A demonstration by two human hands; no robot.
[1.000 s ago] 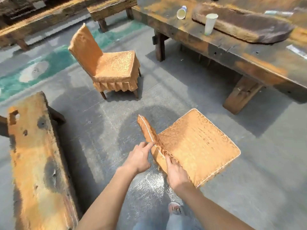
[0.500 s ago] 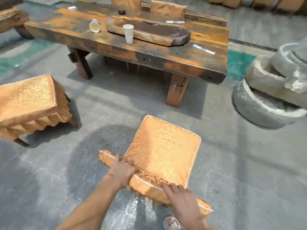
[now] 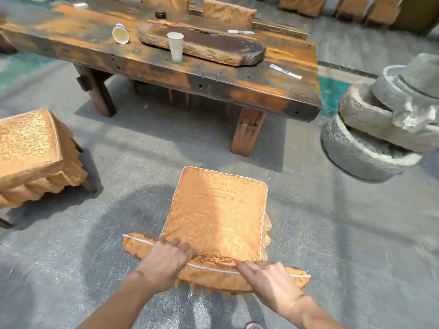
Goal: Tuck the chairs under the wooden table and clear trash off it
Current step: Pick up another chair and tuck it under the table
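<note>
Both forearms bare to frame edge, no sleeves, watch or rings seen on left hand [image 3: 164,263] or right hand [image 3: 270,282]. Sandal [image 3: 253,326] strap partly visible.

Orange-gold scroll-patterned chair cover [image 3: 218,210] with white piping, dark brown orange-streaked table [image 3: 237,91], white cup [image 3: 175,47].

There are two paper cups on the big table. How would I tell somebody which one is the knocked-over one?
Find the long dark wooden table with orange patches. A thick wooden slab lies along its middle, and the tipped cup lies just left of that slab's left end. It rests on its side with its round open mouth facing you, while the other cup stands upright against the slab's near edge.
</note>
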